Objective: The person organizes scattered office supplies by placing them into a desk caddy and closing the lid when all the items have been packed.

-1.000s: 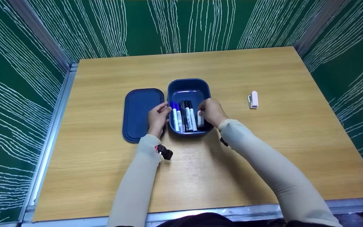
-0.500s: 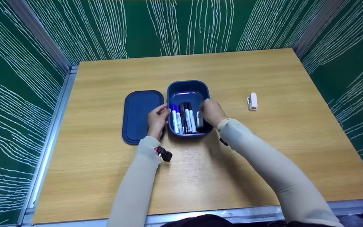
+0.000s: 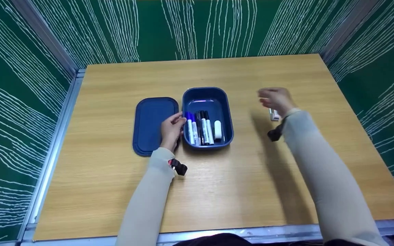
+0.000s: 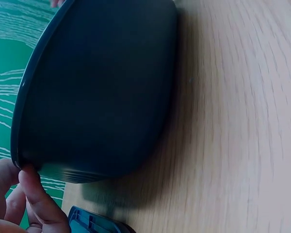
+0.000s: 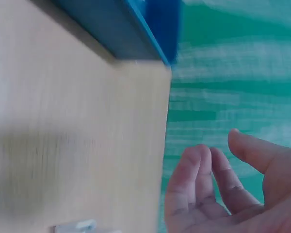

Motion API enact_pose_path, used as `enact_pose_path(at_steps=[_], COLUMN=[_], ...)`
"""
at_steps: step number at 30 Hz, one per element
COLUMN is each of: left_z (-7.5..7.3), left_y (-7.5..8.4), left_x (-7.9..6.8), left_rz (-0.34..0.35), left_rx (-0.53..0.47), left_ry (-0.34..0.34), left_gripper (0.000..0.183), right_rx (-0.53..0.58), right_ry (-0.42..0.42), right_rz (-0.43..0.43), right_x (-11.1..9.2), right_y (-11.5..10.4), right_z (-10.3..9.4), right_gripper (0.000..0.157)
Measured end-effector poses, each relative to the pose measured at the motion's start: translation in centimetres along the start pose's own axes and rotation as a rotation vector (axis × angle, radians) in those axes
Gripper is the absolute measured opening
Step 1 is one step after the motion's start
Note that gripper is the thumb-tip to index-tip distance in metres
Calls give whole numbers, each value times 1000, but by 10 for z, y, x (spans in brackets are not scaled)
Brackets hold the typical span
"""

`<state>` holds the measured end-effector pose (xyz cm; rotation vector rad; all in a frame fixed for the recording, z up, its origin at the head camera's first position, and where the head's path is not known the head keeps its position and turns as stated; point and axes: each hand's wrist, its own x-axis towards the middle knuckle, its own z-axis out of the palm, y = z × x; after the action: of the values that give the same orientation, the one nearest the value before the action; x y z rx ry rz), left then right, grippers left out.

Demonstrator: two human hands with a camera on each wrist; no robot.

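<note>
A dark blue rectangular box [image 3: 230,133] stands uncovered mid-table. Inside lie several markers [image 3: 198,129] side by side and, to their right, a white rounded block [image 3: 218,130]. My left hand [image 3: 171,130] pinches the box's left rim between thumb and fingers, as the left wrist view also shows. My right hand [image 3: 276,99] is raised right of the box, holding nothing, its fingers loosely bent and apart from the thumb in the right wrist view. Just below it on the table is a small pink and white object [image 3: 274,115] like a mini stapler, partly hidden by the hand.
The flat dark blue lid [image 3: 149,126] lies left of the box, partly under my left hand. Green panels [image 3: 217,30] with white streaks rise behind the table [image 3: 115,191] and at both sides. A metal rail runs along the front edge.
My right hand has let go of the white block in the box and moved right, over the small pink and white object. The left hand stays at the box rim.
</note>
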<state>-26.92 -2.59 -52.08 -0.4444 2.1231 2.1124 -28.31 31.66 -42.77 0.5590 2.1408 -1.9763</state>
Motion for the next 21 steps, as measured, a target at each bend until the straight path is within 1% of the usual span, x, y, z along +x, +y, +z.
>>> enact_pose_path(at_steps=[2, 3, 5, 7, 10, 11, 13, 17, 20, 21], left_z=[0, 0, 0, 0, 1, 1, 1, 1, 1, 1], left_y=[0, 0, 1, 2, 6, 6, 6, 4, 2, 2], left_x=[0, 0, 0, 1, 1, 2, 2, 1, 1, 0], left_rz=[-1, -1, -2, 2, 17, 22, 25, 10, 10, 16], left_rx=[4, 5, 6, 8, 18, 23, 32, 58, 65, 65], left_ry=[-3, -4, -2, 0, 5, 6, 4, 2, 9, 12], left_gripper=[35, 35, 35, 35, 34, 34, 35, 35, 34, 34], right_rx=[91, 113, 123, 108, 66, 53, 41, 76, 137, 139], right_ry=[13, 28, 64, 103, 124, 127, 131, 118, 77, 61], right_rz=[78, 108, 148, 173, 186, 186, 184, 212, 256, 266], right_x=[0, 0, 1, 3, 6, 7, 9, 11, 12, 13], right_y=[-2, -2, -1, 0, 5, 8, 15, 28, 35, 38], right_z=[-17, -23, -35, -43, -52, -54, -58, -61, -61, -60], right_gripper=[20, 20, 32, 49, 73, 75, 77, 71, 70, 70])
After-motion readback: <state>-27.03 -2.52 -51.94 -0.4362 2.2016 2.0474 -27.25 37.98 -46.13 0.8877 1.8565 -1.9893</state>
